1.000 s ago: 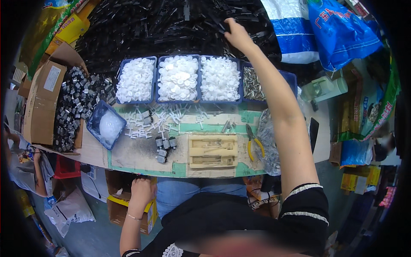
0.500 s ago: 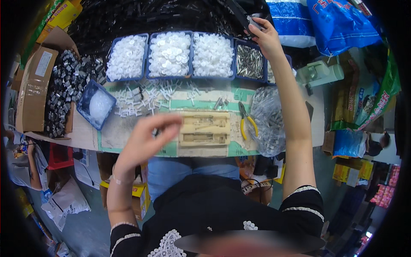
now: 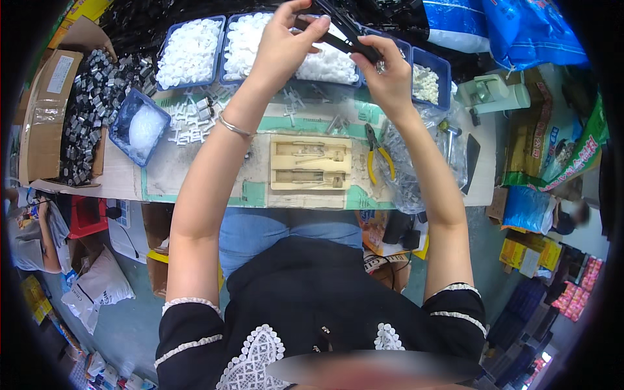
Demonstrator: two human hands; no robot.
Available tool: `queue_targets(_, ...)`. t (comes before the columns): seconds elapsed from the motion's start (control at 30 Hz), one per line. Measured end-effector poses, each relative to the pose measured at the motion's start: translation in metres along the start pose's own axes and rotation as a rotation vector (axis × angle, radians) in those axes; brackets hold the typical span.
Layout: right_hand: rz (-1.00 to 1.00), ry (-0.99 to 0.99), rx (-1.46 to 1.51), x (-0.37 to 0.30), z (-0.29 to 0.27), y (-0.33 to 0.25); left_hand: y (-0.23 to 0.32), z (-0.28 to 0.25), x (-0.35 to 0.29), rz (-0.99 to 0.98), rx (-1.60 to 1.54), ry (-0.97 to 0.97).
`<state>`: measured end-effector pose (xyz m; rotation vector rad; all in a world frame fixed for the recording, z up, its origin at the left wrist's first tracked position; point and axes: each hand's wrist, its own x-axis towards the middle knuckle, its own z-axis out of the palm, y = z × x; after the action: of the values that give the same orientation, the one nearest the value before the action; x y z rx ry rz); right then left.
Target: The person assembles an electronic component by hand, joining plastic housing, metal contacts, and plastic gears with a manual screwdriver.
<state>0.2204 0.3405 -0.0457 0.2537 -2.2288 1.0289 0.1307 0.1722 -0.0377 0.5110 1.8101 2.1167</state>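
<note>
Both my hands are raised over the far side of the table. My right hand (image 3: 390,78) is closed on the near end of long black plastic strips (image 3: 343,31), which run up and to the left. My left hand (image 3: 284,47) grips the same black strips farther along, thumb and fingers pinched round them. Whether the strips are one part or two pressed together I cannot tell. Below them are the blue trays of white plastic pieces (image 3: 255,40). A cream fixture block (image 3: 278,165) with two shaped slots lies near the table's front edge.
Yellow-handled pliers (image 3: 372,164) and a clear plastic bag (image 3: 408,188) lie right of the block. White branched pieces (image 3: 192,120), a blue tray with a white heap (image 3: 144,127) and a carton (image 3: 42,143) are at left. A dark pile of strips lies beyond the trays.
My left hand has moved from above the fixture block up to the far side and taken hold of the black strips. My right hand has come down and left with them.
</note>
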Motion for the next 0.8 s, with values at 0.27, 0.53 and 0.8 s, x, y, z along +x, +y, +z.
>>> queue_targets(0.27, 0.238, -0.052, 0.193, -0.055, -0.03, -0.049, -0.016, -0.045, -0.092, -0.062, 0.031, 0.105)
queue_targets(0.53, 0.286, -0.463, -0.28, -0.071, -0.067, -0.113, -0.041, -0.065, -0.121, 0.435, 1.139, 0.265)
queue_targets(0.8, 0.053, -0.577, -0.117, -0.12, 0.026, -0.11, -0.022, -0.087, -0.172, 0.262, 1.164, 0.014)
